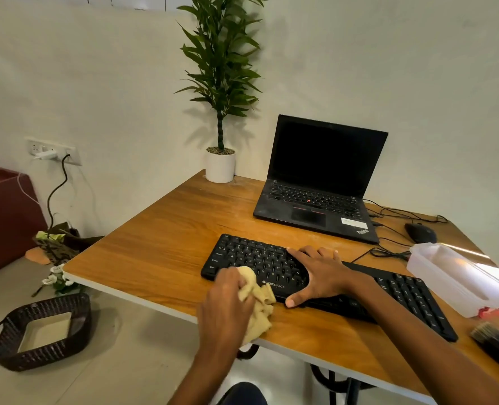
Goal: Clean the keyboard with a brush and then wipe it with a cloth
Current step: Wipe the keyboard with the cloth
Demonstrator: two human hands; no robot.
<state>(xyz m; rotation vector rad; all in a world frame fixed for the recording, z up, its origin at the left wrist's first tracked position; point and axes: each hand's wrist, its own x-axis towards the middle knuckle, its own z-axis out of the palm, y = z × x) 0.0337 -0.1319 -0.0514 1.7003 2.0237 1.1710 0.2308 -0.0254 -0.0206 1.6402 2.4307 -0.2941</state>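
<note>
Now wiping: your left hand (227, 299) grips the bunched cloth (260, 305) at the keyboard (260, 264) near-left edge; your right hand (315, 276) lies flat, fingers spread, pinning the keyboard so it likely won't slide. Brush (496, 343) parked far right. Open table (160, 244) left; laptop (321, 182) behind limits forward strokes.

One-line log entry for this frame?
phase: wiping | left hand: cloth bunched at keyboard front-left | right hand: flat on keys | brush: on table
</note>
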